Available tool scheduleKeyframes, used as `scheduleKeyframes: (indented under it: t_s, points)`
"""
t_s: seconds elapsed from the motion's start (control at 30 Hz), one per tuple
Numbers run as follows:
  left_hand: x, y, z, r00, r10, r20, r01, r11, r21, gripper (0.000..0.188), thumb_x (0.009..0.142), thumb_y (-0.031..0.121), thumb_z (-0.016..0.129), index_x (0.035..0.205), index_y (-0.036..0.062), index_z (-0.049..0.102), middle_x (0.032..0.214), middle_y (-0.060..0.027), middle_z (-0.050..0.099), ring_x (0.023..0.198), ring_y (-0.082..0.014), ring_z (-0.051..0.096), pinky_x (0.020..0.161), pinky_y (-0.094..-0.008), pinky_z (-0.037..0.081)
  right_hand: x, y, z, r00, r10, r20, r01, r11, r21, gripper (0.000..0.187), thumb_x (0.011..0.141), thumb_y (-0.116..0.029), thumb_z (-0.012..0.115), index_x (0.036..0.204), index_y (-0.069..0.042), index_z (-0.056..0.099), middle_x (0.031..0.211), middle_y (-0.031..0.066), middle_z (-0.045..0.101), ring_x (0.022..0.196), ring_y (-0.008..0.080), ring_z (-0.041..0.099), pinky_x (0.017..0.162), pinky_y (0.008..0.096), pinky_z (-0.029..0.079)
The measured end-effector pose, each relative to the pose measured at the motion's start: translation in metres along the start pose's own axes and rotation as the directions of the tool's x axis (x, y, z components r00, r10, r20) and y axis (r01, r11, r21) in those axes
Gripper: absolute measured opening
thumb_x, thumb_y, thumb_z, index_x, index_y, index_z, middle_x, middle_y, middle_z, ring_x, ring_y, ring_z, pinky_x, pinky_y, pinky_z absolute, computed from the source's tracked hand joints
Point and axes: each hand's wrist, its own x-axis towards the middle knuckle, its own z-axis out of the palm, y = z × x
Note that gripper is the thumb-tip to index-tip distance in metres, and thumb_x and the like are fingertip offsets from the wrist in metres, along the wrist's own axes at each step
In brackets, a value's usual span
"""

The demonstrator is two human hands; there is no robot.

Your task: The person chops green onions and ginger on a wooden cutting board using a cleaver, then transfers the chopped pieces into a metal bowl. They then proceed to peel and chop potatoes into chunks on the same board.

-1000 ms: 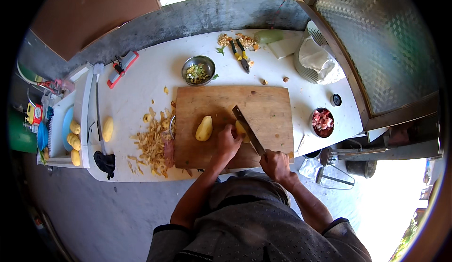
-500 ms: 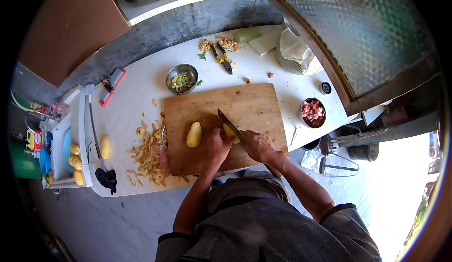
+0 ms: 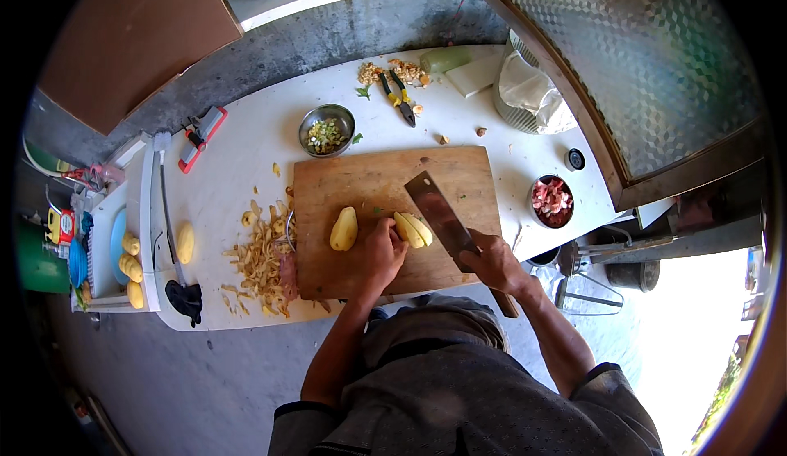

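Note:
My right hand (image 3: pixel 493 263) is closed round the handle of a cleaver (image 3: pixel 437 212), whose broad blade is tilted to show its flat side, right of the cut potato. With bent fingers, my left hand (image 3: pixel 385 247) grips the left end of that peeled potato (image 3: pixel 415 230), which shows cut lines and lies in pieces held together. Another peeled potato (image 3: pixel 343 229) lies whole to the left of my left hand. Both rest on a wooden cutting board (image 3: pixel 361 179).
A heap of peelings (image 3: pixel 261 255) lies left of the board. Behind it stand a metal bowl of chopped greens (image 3: pixel 326 131) and pliers (image 3: pixel 399 99). A bowl of cut meat (image 3: pixel 552 201) is at the right. An open cabinet door (image 3: pixel 631 71) hangs over the right side.
My right hand has drawn the cleaver up and to the right, off the potato, and turned its blade. The potato's cut pieces now show. My left hand stays at it.

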Motion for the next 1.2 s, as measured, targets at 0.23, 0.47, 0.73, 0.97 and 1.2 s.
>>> scheduleKeyframes:
  t_s: [0.23, 0.47, 0.73, 0.97, 1.2]
  points:
    - [0.024, 0.031, -0.032, 0.806, 0.500, 0.316, -0.583, 0.762, 0.282, 0.053, 0.083, -0.006, 0.068, 0.135, 0.0040, 0.070, 0.138, -0.0124, 0.065, 0.135, -0.0336, 0.056, 0.112, -0.0465, 0.047, -0.014, 0.050, -0.002, 0.988, 0.035, -0.150, -0.062, 0.982, -0.178, 0.023, 0.095, -0.013, 0.061, 0.114, -0.004, 0.070, 0.088, 0.0252, 0.072, 0.086, 0.0461, 0.072, 0.077, 0.0529, 0.056]
    - [0.034, 0.020, -0.033, 0.816, 0.395, 0.421, -0.521, 0.818, 0.243, 0.043, 0.081, 0.002, 0.077, 0.123, 0.0024, 0.068, 0.122, -0.0140, 0.065, 0.120, -0.0369, 0.061, 0.097, -0.0481, 0.054, -0.019, 0.067, 0.023, 0.973, -0.022, -0.229, -0.041, 0.963, -0.266, 0.018, 0.093, -0.011, 0.061, 0.109, -0.002, 0.066, 0.092, 0.0272, 0.070, 0.093, 0.0502, 0.069, 0.079, 0.0569, 0.055]
    - [-0.003, 0.007, -0.037, 0.970, 0.174, 0.170, -0.220, 0.927, 0.303, 0.055, 0.081, 0.015, 0.087, 0.128, 0.0002, 0.062, 0.127, -0.0210, 0.060, 0.122, -0.0424, 0.059, 0.099, -0.0494, 0.054, 0.000, 0.056, 0.054, 0.984, -0.139, -0.111, 0.086, 0.919, -0.386, 0.050, 0.093, -0.007, 0.057, 0.142, -0.012, 0.065, 0.103, 0.0215, 0.075, 0.098, 0.0420, 0.073, 0.089, 0.0550, 0.058]
    - [-0.013, -0.011, -0.028, 0.970, 0.243, 0.011, -0.236, 0.932, 0.274, 0.052, 0.078, 0.010, 0.087, 0.125, 0.0013, 0.067, 0.129, -0.0181, 0.061, 0.121, -0.0407, 0.060, 0.099, -0.0473, 0.054, 0.009, 0.051, 0.083, 0.961, -0.277, -0.013, 0.247, 0.876, -0.415, 0.051, 0.092, -0.008, 0.061, 0.143, -0.006, 0.063, 0.111, 0.0211, 0.075, 0.103, 0.0386, 0.073, 0.089, 0.0516, 0.059]
    - [-0.017, -0.008, -0.026, 0.971, 0.238, -0.034, -0.219, 0.934, 0.282, 0.051, 0.077, 0.010, 0.088, 0.124, 0.0008, 0.068, 0.126, -0.0173, 0.063, 0.118, -0.0398, 0.062, 0.098, -0.0472, 0.055, -0.008, 0.032, 0.058, 0.987, -0.159, 0.029, 0.159, 0.930, -0.331, 0.046, 0.098, -0.019, 0.065, 0.142, -0.005, 0.063, 0.110, 0.0265, 0.075, 0.104, 0.0468, 0.072, 0.092, 0.0541, 0.058]
